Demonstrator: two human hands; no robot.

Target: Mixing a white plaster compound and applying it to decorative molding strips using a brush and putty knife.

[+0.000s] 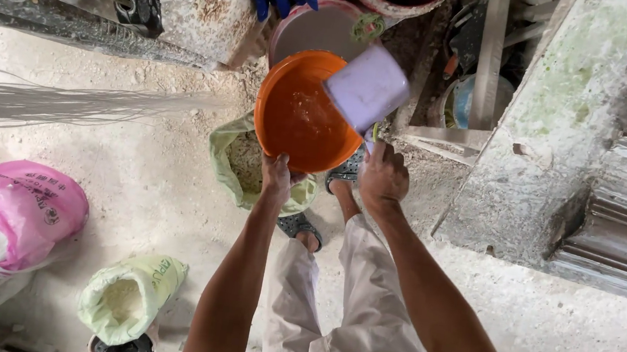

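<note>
Left hand (277,173) grips orange basin (301,115) – right hand (382,178), lilac scoop (367,88)

Pink bag (6,213), green sacks (128,298) nearby

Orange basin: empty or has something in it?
Nearly empty. The orange basin, held at its rim by the left hand, shows a bare wet bottom with a little glistening liquid. The right hand holds a lilac scoop over it.

The orange basin (298,115) hides most of the green sack (230,160).
</note>
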